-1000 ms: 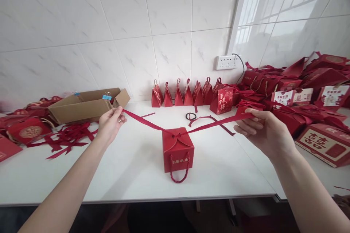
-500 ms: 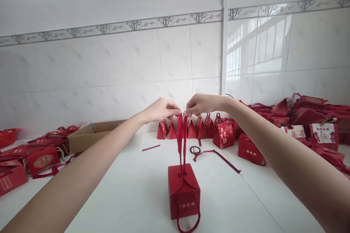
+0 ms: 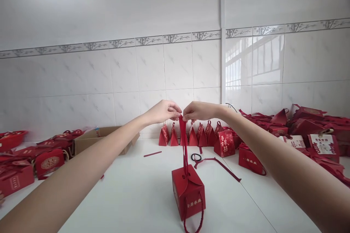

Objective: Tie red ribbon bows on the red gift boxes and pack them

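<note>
Side by side in the middle of the view, my two hands pinch the upper ends of a red ribbon [image 3: 183,138]. My left hand [image 3: 167,110] has its fingertips closed on one end, and my right hand [image 3: 198,110] closes on the other. The ribbon runs straight down, taut, into two holes in the top of a red gift box [image 3: 188,191]. Gold characters mark the box's front, and a twisted red cord handle [image 3: 202,220] hangs there. The box is turned slightly; whether its base touches the table I cannot tell.
Several small red triangular boxes [image 3: 202,136] stand in a row by the tiled wall. A black ring [image 3: 196,157] and loose ribbon pieces [image 3: 228,171] lie on the white table [image 3: 131,196]. Piles of red boxes [image 3: 306,127] flank both sides, with a cardboard box [image 3: 82,142] at left.
My hands have drawn closer together, bringing the ribbon ends together. The gift box sits a little further right in view and has turned slightly. The camera view has tilted upward.
</note>
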`<state>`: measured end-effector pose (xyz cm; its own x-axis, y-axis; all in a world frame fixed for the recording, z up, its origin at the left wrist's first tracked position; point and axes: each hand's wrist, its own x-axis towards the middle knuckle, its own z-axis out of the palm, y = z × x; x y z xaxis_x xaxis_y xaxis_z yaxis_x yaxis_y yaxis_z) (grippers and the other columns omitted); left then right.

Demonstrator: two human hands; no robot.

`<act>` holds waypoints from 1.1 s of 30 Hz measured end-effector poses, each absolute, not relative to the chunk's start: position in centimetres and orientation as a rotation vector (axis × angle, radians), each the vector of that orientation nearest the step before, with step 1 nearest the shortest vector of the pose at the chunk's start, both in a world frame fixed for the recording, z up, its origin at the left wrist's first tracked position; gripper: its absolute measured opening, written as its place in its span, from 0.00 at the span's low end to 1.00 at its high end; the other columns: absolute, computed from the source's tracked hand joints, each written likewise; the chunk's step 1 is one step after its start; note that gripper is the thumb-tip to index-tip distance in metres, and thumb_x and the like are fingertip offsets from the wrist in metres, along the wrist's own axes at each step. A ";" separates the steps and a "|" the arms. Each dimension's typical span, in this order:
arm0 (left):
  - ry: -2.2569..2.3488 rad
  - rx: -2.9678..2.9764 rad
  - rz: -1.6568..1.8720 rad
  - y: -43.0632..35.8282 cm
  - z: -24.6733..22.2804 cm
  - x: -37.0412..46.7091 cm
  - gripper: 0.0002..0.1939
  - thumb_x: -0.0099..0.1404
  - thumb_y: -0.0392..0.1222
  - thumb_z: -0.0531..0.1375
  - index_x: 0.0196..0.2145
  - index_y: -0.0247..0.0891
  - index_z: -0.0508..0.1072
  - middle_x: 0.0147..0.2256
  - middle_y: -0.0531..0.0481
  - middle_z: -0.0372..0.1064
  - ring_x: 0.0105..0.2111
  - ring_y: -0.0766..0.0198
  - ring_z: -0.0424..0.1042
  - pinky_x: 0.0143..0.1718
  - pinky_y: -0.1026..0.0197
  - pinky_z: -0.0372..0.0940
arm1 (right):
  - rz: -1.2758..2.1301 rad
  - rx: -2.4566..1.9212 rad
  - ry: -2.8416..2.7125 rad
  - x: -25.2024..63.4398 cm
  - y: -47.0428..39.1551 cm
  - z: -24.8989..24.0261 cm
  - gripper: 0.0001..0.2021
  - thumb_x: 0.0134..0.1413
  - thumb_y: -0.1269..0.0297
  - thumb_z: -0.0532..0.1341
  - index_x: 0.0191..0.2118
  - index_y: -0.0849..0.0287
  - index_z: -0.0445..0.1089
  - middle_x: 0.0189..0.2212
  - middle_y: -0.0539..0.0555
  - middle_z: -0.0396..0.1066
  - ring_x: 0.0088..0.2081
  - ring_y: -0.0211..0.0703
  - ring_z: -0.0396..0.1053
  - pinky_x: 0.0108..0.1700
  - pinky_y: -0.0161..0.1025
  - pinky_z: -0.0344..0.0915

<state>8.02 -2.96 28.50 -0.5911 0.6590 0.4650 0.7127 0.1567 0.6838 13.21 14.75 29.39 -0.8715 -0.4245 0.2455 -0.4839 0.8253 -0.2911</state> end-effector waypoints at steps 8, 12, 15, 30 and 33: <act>-2.354 -1.152 -1.453 -6.1 27.8 7.4 0.06 0.44 0.31 0.68 0.23 0.34 0.75 0.23 0.46 0.73 0.23 0.60 0.72 0.28 0.60 0.64 | 0.405 0.446 -2.789 15.0 18.3 28.2 0.12 0.51 0.61 0.58 0.22 0.59 0.71 0.23 0.52 0.70 0.26 0.39 0.65 0.28 0.38 0.56; -2.340 -0.975 -1.579 -9.2 27.6 6.6 0.09 0.43 0.27 0.68 0.26 0.31 0.75 0.22 0.47 0.71 0.22 0.63 0.70 0.27 0.62 0.63 | 0.434 0.228 -2.730 15.6 21.9 27.5 0.12 0.51 0.59 0.60 0.22 0.58 0.73 0.21 0.51 0.70 0.24 0.39 0.64 0.28 0.39 0.56; -2.387 -1.005 -1.566 -11.0 27.6 6.3 0.03 0.51 0.26 0.61 0.26 0.27 0.74 0.20 0.51 0.67 0.21 0.65 0.69 0.30 0.61 0.63 | 0.499 0.120 -2.733 15.6 23.4 26.8 0.11 0.48 0.59 0.63 0.21 0.57 0.73 0.19 0.51 0.68 0.22 0.38 0.62 0.28 0.40 0.54; -2.755 -1.286 -0.401 -2.7 12.9 10.6 0.14 0.59 0.50 0.53 0.30 0.38 0.72 0.33 0.46 0.70 0.38 0.55 0.69 0.36 0.59 0.62 | 0.174 0.811 -2.973 13.8 14.7 13.4 0.10 0.53 0.74 0.57 0.36 0.61 0.75 0.37 0.58 0.72 0.36 0.43 0.70 0.38 0.36 0.62; -2.791 -1.265 -0.333 -2.0 11.4 10.3 0.12 0.59 0.47 0.53 0.30 0.38 0.71 0.35 0.44 0.69 0.40 0.53 0.68 0.38 0.57 0.62 | 0.193 0.814 -2.970 13.2 14.6 12.3 0.09 0.53 0.72 0.58 0.36 0.60 0.75 0.37 0.57 0.71 0.37 0.44 0.70 0.38 0.36 0.62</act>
